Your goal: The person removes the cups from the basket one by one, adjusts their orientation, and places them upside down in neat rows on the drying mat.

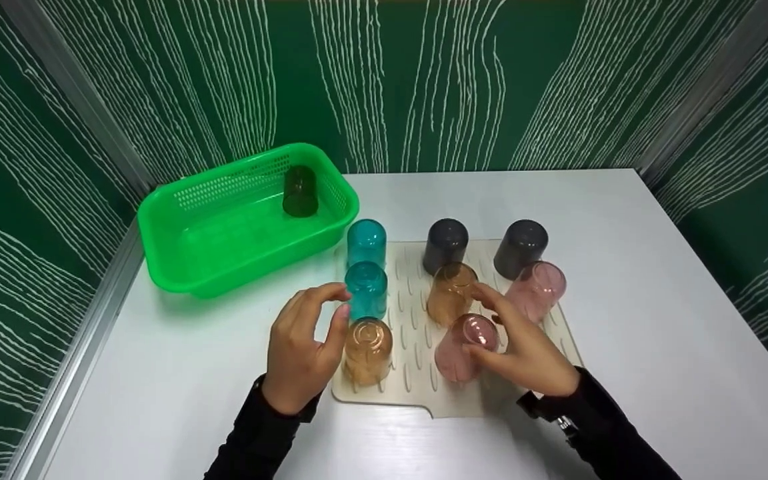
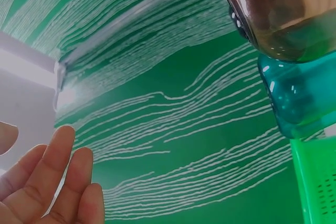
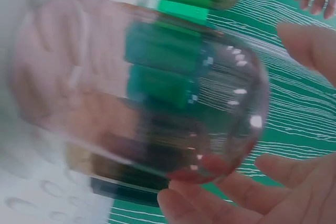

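Observation:
My left hand [image 1: 304,347] hovers at the left edge of the board, its fingers bent loosely with nothing in them. Beside it stand an upside-down amber cup [image 1: 368,363] and a teal cup [image 1: 365,293], which its fingertips overlap in the head view. My right hand [image 1: 527,353] is spread around the front pink cup [image 1: 456,357]. In the right wrist view its fingers [image 3: 189,203] lie close along one side of that pink cup [image 3: 105,51], while the thumb [image 3: 310,45] stands off from it. Another amber cup [image 1: 447,300] is just beyond the right fingertips.
All these cups stand inverted on a cream ridged drying board [image 1: 391,395]. Behind are another teal cup [image 1: 366,240], two dark grey cups [image 1: 447,243] and a second pink cup [image 1: 536,291]. A green basket [image 1: 244,275] at the back left holds one dark cup [image 1: 300,193].

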`<move>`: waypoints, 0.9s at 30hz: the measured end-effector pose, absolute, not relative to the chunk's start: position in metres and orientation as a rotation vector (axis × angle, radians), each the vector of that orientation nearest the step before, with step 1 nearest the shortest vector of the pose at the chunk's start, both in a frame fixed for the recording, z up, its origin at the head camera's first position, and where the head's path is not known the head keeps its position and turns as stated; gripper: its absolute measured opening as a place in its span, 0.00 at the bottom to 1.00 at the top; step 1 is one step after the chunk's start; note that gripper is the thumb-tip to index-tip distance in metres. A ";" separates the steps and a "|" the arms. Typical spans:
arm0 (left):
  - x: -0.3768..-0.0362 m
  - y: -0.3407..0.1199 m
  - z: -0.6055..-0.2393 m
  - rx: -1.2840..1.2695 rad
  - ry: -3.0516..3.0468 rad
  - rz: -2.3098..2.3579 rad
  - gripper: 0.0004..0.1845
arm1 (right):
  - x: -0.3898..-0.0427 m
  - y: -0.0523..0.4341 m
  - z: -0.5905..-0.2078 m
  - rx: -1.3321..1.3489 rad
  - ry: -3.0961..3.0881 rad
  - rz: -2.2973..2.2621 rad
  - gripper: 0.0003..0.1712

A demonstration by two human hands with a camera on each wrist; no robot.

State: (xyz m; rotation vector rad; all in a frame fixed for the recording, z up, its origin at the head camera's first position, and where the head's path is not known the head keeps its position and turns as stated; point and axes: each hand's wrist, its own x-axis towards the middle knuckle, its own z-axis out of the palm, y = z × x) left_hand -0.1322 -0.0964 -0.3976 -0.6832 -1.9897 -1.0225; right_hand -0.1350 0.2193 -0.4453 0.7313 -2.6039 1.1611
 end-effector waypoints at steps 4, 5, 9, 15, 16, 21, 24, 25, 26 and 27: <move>-0.133 -0.096 -0.398 -0.688 -2.006 -1.013 0.10 | -0.137 0.216 -0.433 0.699 -2.525 1.117 0.52; -0.133 -0.096 -0.398 -0.690 -2.010 -1.013 0.10 | -0.138 0.215 -0.430 0.686 -2.516 1.117 0.52; -0.135 -0.097 -0.400 -0.690 -2.039 -0.995 0.09 | -0.145 0.211 -0.421 0.670 -2.456 1.107 0.52; -0.142 -0.098 -0.405 -0.663 -2.087 -0.966 0.10 | -0.158 0.207 -0.414 0.688 -2.347 1.045 0.52; -0.143 -0.098 -0.405 -0.659 -2.090 -0.966 0.10 | -0.159 0.207 -0.414 0.689 -2.335 1.049 0.52; -0.148 -0.099 -0.409 -0.625 -2.127 -0.985 0.11 | -0.162 0.207 -0.414 0.676 -2.312 1.088 0.52; -0.152 -0.100 -0.412 -0.587 -2.150 -1.014 0.10 | -0.163 0.207 -0.416 0.670 -2.313 1.105 0.51; -0.154 -0.100 -0.413 -0.573 -2.155 -1.030 0.10 | -0.163 0.207 -0.416 0.665 -2.316 1.111 0.51; -0.157 -0.101 -0.415 -0.558 -2.162 -1.045 0.10 | -0.164 0.207 -0.416 0.659 -2.319 1.118 0.50; -0.159 -0.102 -0.416 -0.542 -2.168 -1.062 0.09 | -0.164 0.207 -0.417 0.649 -2.326 1.125 0.49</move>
